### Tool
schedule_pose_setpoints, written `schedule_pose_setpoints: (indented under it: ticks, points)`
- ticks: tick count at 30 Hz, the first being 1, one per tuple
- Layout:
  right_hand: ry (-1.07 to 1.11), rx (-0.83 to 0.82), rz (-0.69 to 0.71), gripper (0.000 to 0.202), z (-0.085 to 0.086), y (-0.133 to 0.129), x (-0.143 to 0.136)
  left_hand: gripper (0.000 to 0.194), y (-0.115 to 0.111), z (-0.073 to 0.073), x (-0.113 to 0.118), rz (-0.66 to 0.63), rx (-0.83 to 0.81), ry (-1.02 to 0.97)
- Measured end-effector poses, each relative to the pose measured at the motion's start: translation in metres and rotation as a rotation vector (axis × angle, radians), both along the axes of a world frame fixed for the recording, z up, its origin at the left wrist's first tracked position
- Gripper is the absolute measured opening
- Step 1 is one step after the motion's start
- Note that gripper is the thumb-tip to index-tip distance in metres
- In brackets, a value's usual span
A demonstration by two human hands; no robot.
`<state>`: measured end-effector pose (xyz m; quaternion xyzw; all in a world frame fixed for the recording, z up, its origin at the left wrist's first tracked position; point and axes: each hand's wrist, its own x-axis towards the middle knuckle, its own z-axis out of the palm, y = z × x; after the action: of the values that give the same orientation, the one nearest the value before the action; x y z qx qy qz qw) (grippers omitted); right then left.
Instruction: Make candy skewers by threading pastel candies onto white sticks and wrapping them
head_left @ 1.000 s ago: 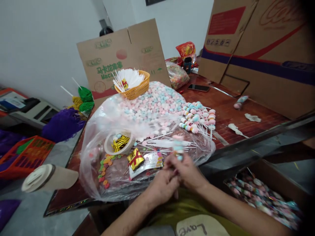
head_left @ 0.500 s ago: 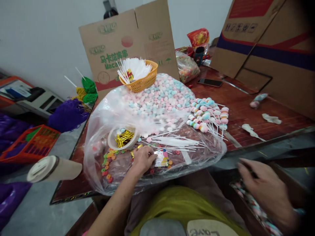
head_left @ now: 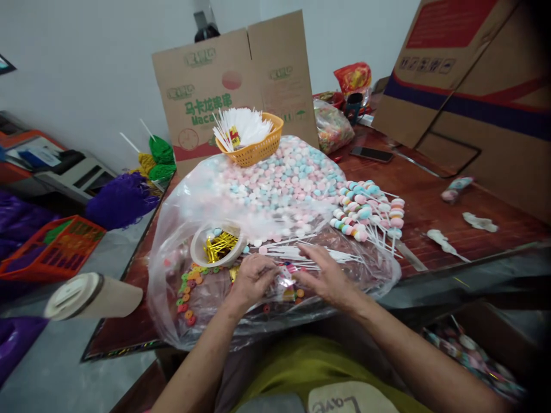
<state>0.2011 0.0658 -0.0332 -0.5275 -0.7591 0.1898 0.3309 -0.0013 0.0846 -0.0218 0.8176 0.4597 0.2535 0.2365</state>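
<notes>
My left hand (head_left: pixel 255 279) pinches the edge of a small clear printed wrapper (head_left: pixel 286 282) over the plastic sheet at the table's front. Just right of the wrapper is my right hand (head_left: pixel 325 276), its fingers spread and close to the wrapper's edge. White sticks (head_left: pixel 340 253) lie behind my right hand. Left of my left hand are a bowl (head_left: pixel 198 245) of gold twist ties (head_left: pixel 220 246) and a curve of coloured rings (head_left: pixel 186 295). Marshmallow skewers (head_left: pixel 368 209) are piled at the right. Pink, blue and white candies (head_left: pixel 284 178) cover the sheet's back part.
A yellow basket (head_left: pixel 258 154) of white sticks stands behind the candies. A cup (head_left: pixel 94 295) is at the left edge. Cardboard boxes (head_left: pixel 284 74) rise behind and at right. A phone (head_left: pixel 371 154) lies at the back. Wrapped skewers (head_left: pixel 473 361) sit in a box below right.
My right hand has moved from above the box at the lower right to the wrapper on the table. The wrapper is now between both hands. The view has shifted slightly.
</notes>
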Motion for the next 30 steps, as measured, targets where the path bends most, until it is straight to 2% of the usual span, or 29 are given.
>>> schedule_pose_setpoints:
  ticks: [2, 3, 5, 8, 10, 14, 17, 19, 22, 25, 28, 30]
  points:
    - [0.152, 0.052, 0.099, 0.022, 0.007, -0.006, -0.007, 0.014, -0.001, 0.012, 0.009, -0.134, -0.058, -0.067]
    - [0.210, 0.061, 0.113, 0.014, 0.008, -0.008, -0.011, 0.015, -0.003, 0.017, 0.015, -0.153, -0.114, -0.072]
    - [0.285, 0.041, 0.054, 0.015, 0.009, -0.011, -0.014, 0.013, -0.009, 0.020, 0.027, -0.110, -0.224, -0.106]
    - [0.386, -0.041, -0.064, 0.012, 0.010, -0.014, -0.006, 0.011, -0.017, 0.013, 0.043, -0.007, -0.339, -0.226]
    - [0.420, -0.085, -0.052, 0.007, 0.014, -0.015, 0.005, 0.015, -0.019, 0.007, 0.048, 0.010, -0.365, -0.275]
    - [0.409, -0.087, 0.060, 0.009, 0.019, -0.017, 0.022, 0.020, -0.016, 0.007, 0.052, -0.110, -0.292, -0.201]
    - [0.327, -0.075, 0.008, 0.021, 0.013, -0.016, 0.024, 0.025, -0.013, 0.006, 0.053, -0.133, -0.143, -0.132]
    - [0.149, -0.070, -0.026, 0.031, 0.009, -0.010, 0.024, 0.029, -0.012, 0.001, 0.053, -0.131, 0.013, -0.064]
    - [-0.216, -0.076, -0.127, 0.044, 0.017, 0.017, 0.035, 0.033, -0.012, -0.007, 0.050, -0.107, 0.181, 0.015]
    - [-0.376, -0.048, -0.342, 0.046, 0.044, 0.064, 0.069, 0.031, -0.013, -0.005, 0.045, -0.044, 0.210, 0.003]
    - [-0.513, -0.069, -0.575, 0.032, 0.069, 0.108, 0.111, 0.028, -0.013, 0.004, 0.034, -0.007, 0.235, -0.061]
    - [-0.576, -0.126, -0.550, 0.022, 0.074, 0.122, 0.131, 0.027, -0.013, 0.009, 0.026, 0.007, 0.262, -0.105]
